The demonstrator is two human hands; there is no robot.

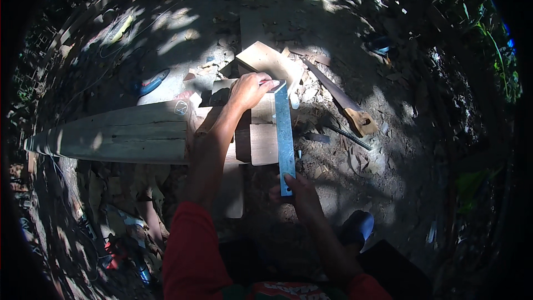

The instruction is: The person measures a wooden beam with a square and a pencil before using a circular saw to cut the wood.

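Note:
A metal square (283,133) lies across wooden blocks (262,144), its long blade running toward me and its short arm at the far end. My left hand (250,90) is closed at that far end, on the short arm; a small pale item by its fingertips is too small to name. My right hand (297,191) grips the near end of the blade, thumb on top. A long tapered timber (111,133) extends leftward beside the blocks. A pale board (266,58) sits behind my left hand.
A handsaw (361,119) lies at the right, near a dark ribbed bar (350,136). Blue-and-dark footwear (152,83) rests back left. Wood scraps, wire and dry leaves litter the shaded ground. A dark shoe (358,225) is at lower right.

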